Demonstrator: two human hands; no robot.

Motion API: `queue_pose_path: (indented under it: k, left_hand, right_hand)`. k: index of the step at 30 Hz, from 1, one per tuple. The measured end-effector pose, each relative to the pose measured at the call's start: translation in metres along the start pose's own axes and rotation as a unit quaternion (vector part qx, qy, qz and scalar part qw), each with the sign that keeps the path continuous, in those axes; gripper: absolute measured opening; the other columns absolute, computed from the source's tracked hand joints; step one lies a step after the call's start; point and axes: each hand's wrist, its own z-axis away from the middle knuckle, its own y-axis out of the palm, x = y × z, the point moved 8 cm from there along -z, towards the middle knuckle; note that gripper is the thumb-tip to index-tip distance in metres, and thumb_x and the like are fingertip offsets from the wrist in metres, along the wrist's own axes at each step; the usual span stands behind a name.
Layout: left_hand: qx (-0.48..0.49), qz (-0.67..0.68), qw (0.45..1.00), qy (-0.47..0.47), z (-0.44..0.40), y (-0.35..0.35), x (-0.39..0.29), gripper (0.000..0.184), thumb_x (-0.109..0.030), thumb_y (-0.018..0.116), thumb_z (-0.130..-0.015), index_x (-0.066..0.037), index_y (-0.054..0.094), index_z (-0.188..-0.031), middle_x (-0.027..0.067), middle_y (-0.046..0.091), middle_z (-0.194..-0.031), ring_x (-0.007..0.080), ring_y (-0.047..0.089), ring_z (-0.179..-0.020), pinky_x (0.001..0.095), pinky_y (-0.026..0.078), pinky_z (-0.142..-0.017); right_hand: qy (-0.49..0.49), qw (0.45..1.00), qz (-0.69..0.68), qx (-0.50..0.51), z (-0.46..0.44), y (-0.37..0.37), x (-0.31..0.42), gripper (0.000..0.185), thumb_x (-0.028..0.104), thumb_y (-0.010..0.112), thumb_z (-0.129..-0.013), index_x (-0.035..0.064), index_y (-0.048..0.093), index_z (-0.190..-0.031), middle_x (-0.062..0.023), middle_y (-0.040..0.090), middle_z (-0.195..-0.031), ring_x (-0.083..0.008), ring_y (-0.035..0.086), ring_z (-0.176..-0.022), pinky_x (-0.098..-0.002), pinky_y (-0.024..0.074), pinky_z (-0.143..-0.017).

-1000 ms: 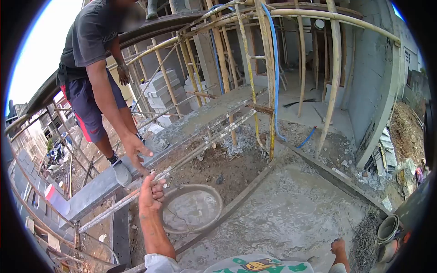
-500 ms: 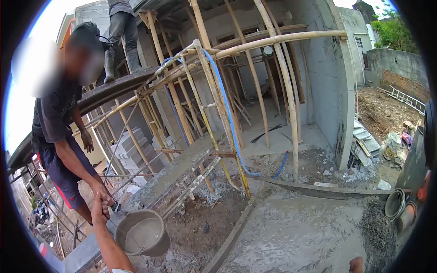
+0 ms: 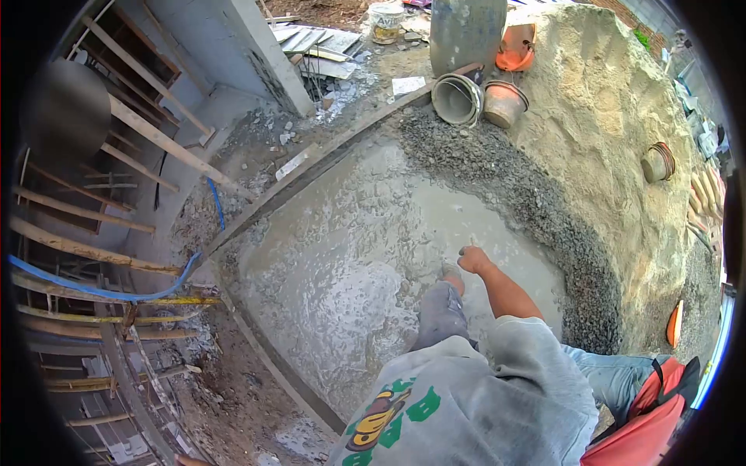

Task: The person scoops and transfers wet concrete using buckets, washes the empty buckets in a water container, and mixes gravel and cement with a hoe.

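My right hand (image 3: 472, 260) is held out over the wet grey concrete (image 3: 350, 225), fingers curled; whether they hold anything is too small to tell. Close beside it, a foot (image 3: 451, 272) shows below a grey trouser leg (image 3: 440, 311). Only a sliver of my left hand (image 3: 192, 460) appears at the bottom left edge, so its fingers and anything in them are hidden. My grey printed shirt (image 3: 466, 396) fills the lower middle.
Dark gravel (image 3: 497, 171) borders the concrete beside a sand pile (image 3: 598, 101). Buckets (image 3: 457, 99) stand by a drum (image 3: 466, 35). Wooden form boards (image 3: 311, 171) edge the concrete. Bamboo poles and a blue hose (image 3: 116, 293) are left. Jeans (image 3: 614, 380) and red cloth (image 3: 641, 419) show lower right.
My view has swung right and down. The co-worker and the mortar bucket whose handle my left hand held are out of view. My right hand now shows over the concrete.
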Motion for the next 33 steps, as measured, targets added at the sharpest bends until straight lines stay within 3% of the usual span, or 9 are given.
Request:
queue_pose_path:
  k: [3,6,8,11,13,21,24,28,33]
  left_hand:
    - [0.453,0.117,0.849,-0.246,0.277,0.192,-0.131,0.034,-0.02,0.053,-0.091,0.002,0.051,-0.117,0.0093,0.058,-0.094,0.0185,0.055,-0.085,0.0299,0.045,-0.079]
    - [0.738,0.083,0.668,0.052,0.499,0.3,-0.218,0.041,-0.022,0.058,-0.09,0.004,0.051,-0.122,0.0144,0.061,-0.108,0.0182,0.059,-0.097,0.0295,0.045,-0.086]
    - [0.837,0.104,0.537,-0.018,0.609,0.305,-0.318,0.037,-0.019,0.058,-0.089,0.004,0.055,-0.118,0.0139,0.062,-0.108,0.0193,0.059,-0.101,0.0301,0.046,-0.087]
    - [0.876,0.079,0.474,-0.038,0.703,0.355,-0.368,0.039,-0.023,0.061,-0.089,0.003,0.055,-0.118,0.0117,0.062,-0.109,0.018,0.059,-0.098,0.0311,0.044,-0.09]
    - [0.85,0.053,0.515,-0.093,0.728,0.387,-0.359,0.038,-0.025,0.059,-0.089,0.002,0.056,-0.116,0.011,0.063,-0.106,0.0173,0.06,-0.095,0.0303,0.044,-0.087]
    - [0.768,-0.126,0.599,-0.19,0.768,0.426,-0.224,0.034,-0.026,0.057,-0.088,0.005,0.061,-0.103,0.0097,0.065,-0.083,0.0157,0.061,-0.076,0.0285,0.048,-0.072]
    - [0.738,-0.111,0.615,-0.255,0.799,0.419,-0.179,0.034,-0.033,0.056,-0.089,-0.002,0.061,-0.104,0.007,0.067,-0.083,0.0129,0.062,-0.07,0.0273,0.042,-0.061]
    - [0.775,-0.078,0.556,-0.291,0.853,0.438,-0.279,0.036,-0.036,0.051,-0.093,-0.003,0.062,-0.104,0.0055,0.067,-0.09,0.013,0.062,-0.079,0.0272,0.043,-0.067]
    - [0.851,0.108,0.449,-0.25,0.891,0.486,-0.482,0.059,-0.05,0.038,-0.095,-0.004,0.047,-0.13,0.0107,0.058,-0.122,0.0193,0.049,-0.118,0.0355,0.037,-0.096]
  right_hand:
    - [0.094,0.99,0.014,0.106,-0.023,0.019,-0.066,0.037,0.02,0.049,-0.07,0.0003,0.068,-0.095,-0.0228,0.064,-0.103,-0.0331,0.06,-0.101,-0.038,0.0468,-0.09]
    - [0.122,0.987,0.032,0.096,-0.08,0.009,-0.124,0.035,0.02,0.048,-0.071,-0.001,0.068,-0.09,-0.0234,0.064,-0.101,-0.0341,0.06,-0.1,-0.039,0.0472,-0.089]
    - [0.125,0.987,0.043,0.096,-0.147,-0.022,-0.15,0.037,0.019,0.047,-0.073,-0.0013,0.065,-0.098,-0.0241,0.061,-0.108,-0.0347,0.059,-0.103,-0.0394,0.0461,-0.091]
    - [0.141,0.99,0.026,-0.005,-0.278,-0.071,-0.186,0.037,0.016,0.048,-0.075,-0.0021,0.063,-0.103,-0.0254,0.06,-0.11,-0.0356,0.059,-0.104,-0.0412,0.0464,-0.091]
    - [0.102,0.993,0.019,-0.059,-0.359,-0.143,-0.163,0.04,0.015,0.051,-0.073,-0.0015,0.057,-0.109,-0.0257,0.063,-0.098,-0.0397,0.06,-0.095,-0.0445,0.0488,-0.084]
    - [-0.043,0.901,0.033,-0.43,-0.606,-0.37,-0.073,0.066,0.015,0.058,-0.073,0.0001,0.036,-0.133,-0.0227,0.041,-0.133,-0.0381,0.04,-0.121,-0.041,0.0368,-0.101]
    - [0.025,0.97,0.034,-0.241,-0.666,-0.357,-0.086,0.055,0.024,0.058,-0.076,0.0027,0.049,-0.126,-0.0211,0.056,-0.12,-0.0355,0.055,-0.108,-0.042,0.0422,-0.096]
    - [-0.061,0.973,-0.061,-0.215,-0.594,-0.328,-0.058,0.03,0.031,0.059,-0.078,0.0054,0.068,-0.091,-0.0204,0.065,-0.09,-0.0371,0.061,-0.09,-0.0414,0.0471,-0.082]
    - [-0.225,0.931,-0.242,-0.153,-0.389,-0.285,0.07,0.011,0.011,0.057,-0.085,0.0028,0.055,-0.092,-0.0226,0.056,-0.075,-0.0395,0.059,-0.075,-0.0407,0.0451,-0.064]
